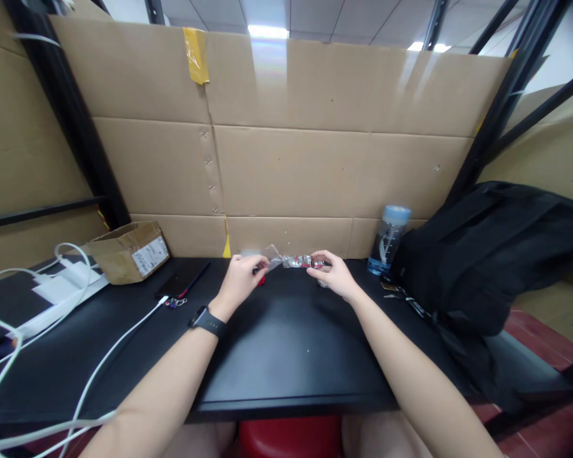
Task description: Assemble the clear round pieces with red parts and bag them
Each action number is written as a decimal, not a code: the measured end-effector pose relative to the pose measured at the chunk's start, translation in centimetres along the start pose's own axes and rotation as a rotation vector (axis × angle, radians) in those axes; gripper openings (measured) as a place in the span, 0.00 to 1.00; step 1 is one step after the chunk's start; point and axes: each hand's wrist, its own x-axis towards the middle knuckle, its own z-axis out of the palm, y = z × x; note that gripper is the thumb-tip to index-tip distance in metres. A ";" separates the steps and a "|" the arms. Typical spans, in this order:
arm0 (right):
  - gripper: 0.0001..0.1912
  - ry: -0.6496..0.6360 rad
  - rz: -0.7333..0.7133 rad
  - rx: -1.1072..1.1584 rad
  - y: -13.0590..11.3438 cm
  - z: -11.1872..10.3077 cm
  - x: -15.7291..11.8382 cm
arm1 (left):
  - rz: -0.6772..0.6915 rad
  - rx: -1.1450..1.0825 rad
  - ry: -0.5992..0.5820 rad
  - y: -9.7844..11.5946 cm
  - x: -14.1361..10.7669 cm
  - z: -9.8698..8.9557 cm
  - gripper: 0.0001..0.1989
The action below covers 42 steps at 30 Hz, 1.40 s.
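At the back of the black desk, my left hand [242,280] pinches a clear plastic bag [273,256] between thumb and fingers. A dark watch [209,322] circles that wrist. My right hand [334,275] is closed at the right end of a row of shiny silver-and-red wrapped pieces [298,261], which stretches from the plastic. Whether these pieces are inside the bag or joined to it I cannot tell. Just below my left fingers shows a small red object [261,280]. Beneath my right fingers a small silvery object [323,284] is partly hidden.
A cardboard box [134,251], a dark phone [180,278] and white cables [119,337] are at the left. On the right stand a water bottle [389,238] and a black backpack [487,248], with keys [395,295] beside it. A cardboard wall [286,172] closes off the back.
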 end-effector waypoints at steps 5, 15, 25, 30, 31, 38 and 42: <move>0.25 0.049 -0.038 -0.045 0.5 -1.1 0.4 | 0.243 -0.045 -0.247 3.8 -1.0 2.4 0.05; 0.16 -0.143 -0.143 -0.429 -1.7 -1.5 -0.6 | 0.331 -0.071 -0.471 4.5 -1.9 3.9 0.09; 0.12 -0.521 -0.052 -0.687 -3.8 -1.8 -1.7 | 0.247 -0.002 -0.544 3.8 -2.4 4.0 0.20; 0.12 -0.477 -0.052 -0.845 -2.6 -1.0 -1.7 | 0.185 -0.023 -0.622 3.8 -2.4 3.5 0.21; 0.12 -0.463 -0.045 -0.855 -2.3 -0.8 -1.7 | 0.176 -0.022 -0.630 3.8 -2.5 3.5 0.21; 0.11 -0.359 -0.107 -0.778 -0.3 0.7 -1.0 | 0.158 -0.048 -0.651 3.6 -2.4 3.6 0.22; 0.14 -0.319 -0.182 -0.702 0.8 1.2 -0.5 | 0.174 -0.067 -0.651 3.6 -2.4 3.5 0.21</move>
